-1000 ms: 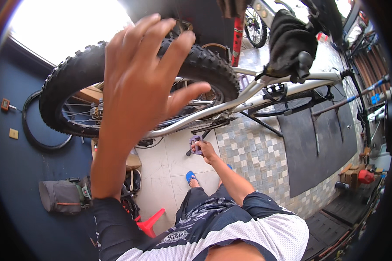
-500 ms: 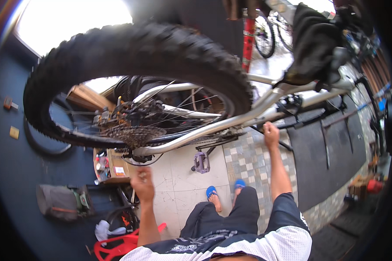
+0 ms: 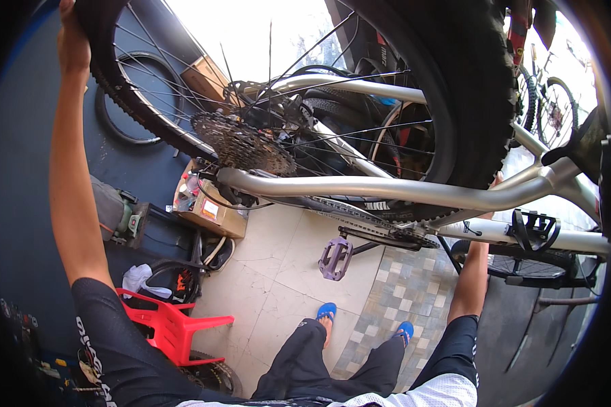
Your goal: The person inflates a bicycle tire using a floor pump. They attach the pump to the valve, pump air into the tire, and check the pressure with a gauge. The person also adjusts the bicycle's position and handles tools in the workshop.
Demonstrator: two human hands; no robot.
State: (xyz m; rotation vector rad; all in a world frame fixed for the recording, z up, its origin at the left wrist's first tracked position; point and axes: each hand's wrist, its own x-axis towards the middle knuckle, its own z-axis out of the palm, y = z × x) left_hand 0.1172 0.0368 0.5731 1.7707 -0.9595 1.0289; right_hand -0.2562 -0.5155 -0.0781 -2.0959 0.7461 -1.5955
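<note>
Nearest, 10 to 2 o'clock: knobby rear tyre (image 3: 474,102). Touching its outer edge at 10 with left hand (image 3: 73,47), partly cropped, cannot tell whether clenched. Beyond: silver frame (image 3: 360,190). Reaching behind it at 3 with right hand (image 3: 498,180), mostly hidden, cannot tell whether grasping. Under frame, at 5: purple pedal (image 3: 334,258). Farther: red stool (image 3: 171,327) at 7:30. Farthest, at 2: more bikes (image 3: 528,100).

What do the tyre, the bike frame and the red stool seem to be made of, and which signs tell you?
Tyre: rubber, dull black; the knobbly tread suggests it.
Bike frame: most likely metal, satin silver, with soft highlights along its tubes; which metal is unclear.
Red stool: probably plastic, smooth, evenly coloured and moulded-looking.
</note>
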